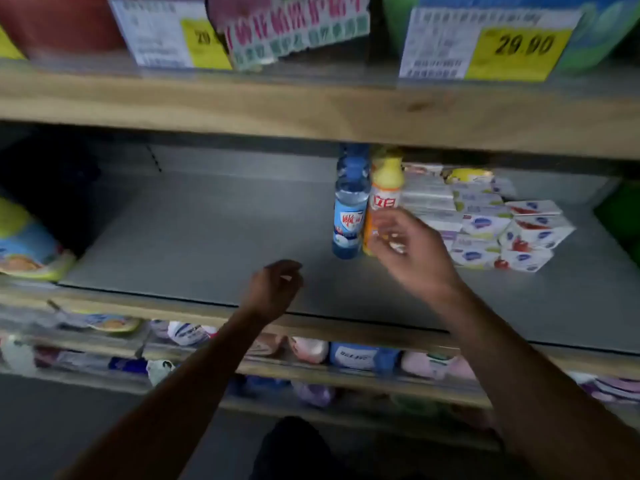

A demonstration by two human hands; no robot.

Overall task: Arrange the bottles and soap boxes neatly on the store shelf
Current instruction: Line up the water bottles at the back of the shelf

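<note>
A blue bottle (349,209) and a yellow-capped orange bottle (385,192) stand upright side by side on the grey middle shelf (194,237). Right of them lie stacked white soap boxes (485,223), some tilted. My right hand (412,251) hovers just in front of the orange bottle, fingers loosely curled and holding nothing; the image is blurred and I cannot tell if it touches the bottle. My left hand (277,289) hangs over the front part of the shelf with relaxed fingers, empty.
A wooden shelf edge (311,112) with price tags (485,43) runs above. A colourful pack (27,244) lies at the left end of the middle shelf, something green (623,216) at the right. Lower shelves (311,355) hold several packets.
</note>
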